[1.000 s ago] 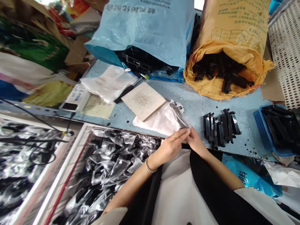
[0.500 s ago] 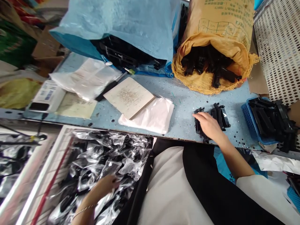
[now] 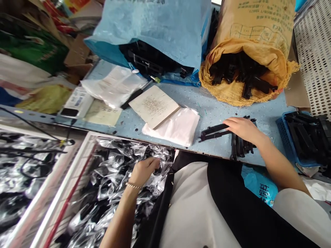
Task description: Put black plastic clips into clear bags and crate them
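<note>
1) The blue desk (image 3: 186,96) runs across the view; its front edge faces the person
2) Below the front edge, toward the left, lies a wide pile of black items in clear bags (image 3: 116,172)
3) A large blue sack (image 3: 155,27) lies toward the back edge, mouth forward; black pieces show inside
4) A yellow sack (image 3: 254,24) lies to its right, also toward the back; its frayed mouth holds more black pieces
5) A white perforated basket (image 3: 314,55) stands at the back right corner
6) A small blue basket (image 3: 283,134), heaped with black pieces, sits toward the right edge
7) A stack of thin plastic bags (image 3: 178,129) lies by the middle of the front edge; a square board (image 3: 141,101), sprinkled with grit, rests partly on it
8) The left hand (image 3: 146,168) hangs over the bagged pile; its fingers are blurred, and I cannot tell whether they are open or closed
9) The right hand (image 3: 241,127) grips one end of a long black part (image 3: 215,129), above the desk near the front edge, right of the plastic bags; a group of similar parts (image 3: 239,146) lies just beneath
</note>
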Demonstrator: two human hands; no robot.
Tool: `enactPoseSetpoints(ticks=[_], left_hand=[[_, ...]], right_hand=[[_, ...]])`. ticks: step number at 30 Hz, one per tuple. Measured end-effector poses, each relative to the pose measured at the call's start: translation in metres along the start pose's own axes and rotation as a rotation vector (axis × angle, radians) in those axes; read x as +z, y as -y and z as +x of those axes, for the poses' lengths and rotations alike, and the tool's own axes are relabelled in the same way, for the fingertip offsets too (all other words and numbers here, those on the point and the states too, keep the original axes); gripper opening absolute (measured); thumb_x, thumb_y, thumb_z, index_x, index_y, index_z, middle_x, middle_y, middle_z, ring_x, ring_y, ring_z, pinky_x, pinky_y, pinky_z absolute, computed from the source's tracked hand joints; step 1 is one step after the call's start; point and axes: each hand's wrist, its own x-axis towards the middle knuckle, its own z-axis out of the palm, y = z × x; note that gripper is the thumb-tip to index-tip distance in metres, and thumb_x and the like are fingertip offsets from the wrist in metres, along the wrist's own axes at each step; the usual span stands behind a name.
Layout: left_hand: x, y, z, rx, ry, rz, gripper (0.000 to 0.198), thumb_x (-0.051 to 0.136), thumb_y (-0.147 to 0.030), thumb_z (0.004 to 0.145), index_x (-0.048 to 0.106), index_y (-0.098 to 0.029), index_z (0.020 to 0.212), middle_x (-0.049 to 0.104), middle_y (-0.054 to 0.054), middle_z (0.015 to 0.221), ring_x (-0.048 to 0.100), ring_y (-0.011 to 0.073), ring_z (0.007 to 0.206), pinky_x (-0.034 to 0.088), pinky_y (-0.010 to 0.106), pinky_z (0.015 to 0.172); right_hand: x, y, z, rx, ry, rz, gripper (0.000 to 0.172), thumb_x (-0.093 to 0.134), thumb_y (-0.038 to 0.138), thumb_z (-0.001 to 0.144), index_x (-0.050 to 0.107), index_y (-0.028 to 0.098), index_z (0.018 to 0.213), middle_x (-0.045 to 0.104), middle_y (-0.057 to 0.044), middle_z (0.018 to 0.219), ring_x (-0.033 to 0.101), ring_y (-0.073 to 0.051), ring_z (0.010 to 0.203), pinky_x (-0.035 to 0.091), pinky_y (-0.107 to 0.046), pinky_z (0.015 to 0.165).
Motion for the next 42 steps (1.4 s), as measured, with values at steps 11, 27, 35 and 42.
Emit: enactPoseSetpoints(ticks=[11, 27, 35, 42], left_hand=[[0.050, -0.096, 0.126, 0.352, -0.142, 0.056, 0.014, 0.069, -0.022, 0.079, 0.064, -0.019, 0.067, 0.067, 0.008, 0.079, 0.065, 0.0229, 0.076, 0.052, 0.034, 0.068], [0.033, -0.062, 0.126, 0.411, -0.217, -0.163, 0.017, 0.051, -0.018, 0.088, 0.068, -0.017, 0.089, 0.076, 0.010, 0.096, 0.070, 0.0236, 0.094, 0.057, 0.043, 0.091], [0.028, -0.078, 0.077, 0.778, -0.236, 0.002, 0.045, 0.038, -0.017, 0.102, 0.054, -0.018, 0.143, 0.060, 0.015, 0.141, 0.056, 0.0236, 0.134, 0.048, 0.043, 0.115], [0.026, -0.084, 0.068, 0.698, -0.304, -0.019, 0.044, 0.038, -0.020, 0.104, 0.053, -0.020, 0.145, 0.060, 0.015, 0.141, 0.057, 0.0234, 0.134, 0.049, 0.043, 0.115]], right_hand=[[0.064, 0.063, -0.018, 0.606, -0.192, 1.467, 0.030, 0.083, 0.040, 0.075, 0.075, 0.018, 0.094, 0.073, -0.004, 0.079, 0.064, -0.016, 0.063, 0.052, -0.030, 0.061], [0.130, 0.097, -0.003, 0.789, 0.283, 2.301, 0.017, 0.072, 0.019, 0.082, 0.069, 0.008, 0.095, 0.074, -0.014, 0.084, 0.057, -0.010, 0.057, 0.046, -0.016, 0.046], [0.136, 0.101, 0.003, 0.787, 0.454, 2.495, 0.022, 0.060, 0.019, 0.093, 0.065, 0.009, 0.112, 0.071, -0.009, 0.087, 0.054, -0.008, 0.059, 0.049, -0.015, 0.048], [0.133, 0.103, -0.008, 0.741, 0.181, 2.347, 0.011, 0.075, 0.019, 0.080, 0.067, 0.016, 0.087, 0.074, -0.011, 0.099, 0.064, -0.013, 0.077, 0.047, -0.014, 0.051]])
